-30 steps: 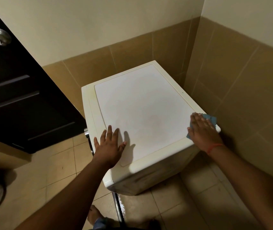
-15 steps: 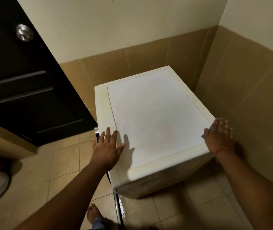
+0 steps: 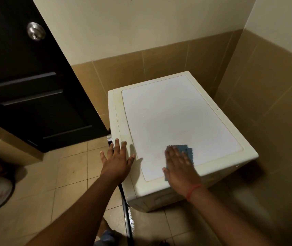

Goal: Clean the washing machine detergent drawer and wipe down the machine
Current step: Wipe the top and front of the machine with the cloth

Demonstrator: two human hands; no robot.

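Blue scalloped cleaning cloth (image 3: pixel 186 151) pressed flat under right hand (image 3: pixel 179 167).
Left hand (image 3: pixel 117 162) released, splayed on near-left edge of cream washing machine (image 3: pixel 177 110).

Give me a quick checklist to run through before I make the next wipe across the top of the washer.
1. Blue cloth flat under the right hand: ok.
2. Left hand steadying the washing machine at its left edge: ok.
3. Machine top free of things in the wiping path: ok.
4. Far half of the top wiped: cannot tell.
5. Faint smudges near the cloth gone: not ok.
6. Detergent drawer cleaned: cannot tell; it is out of sight.
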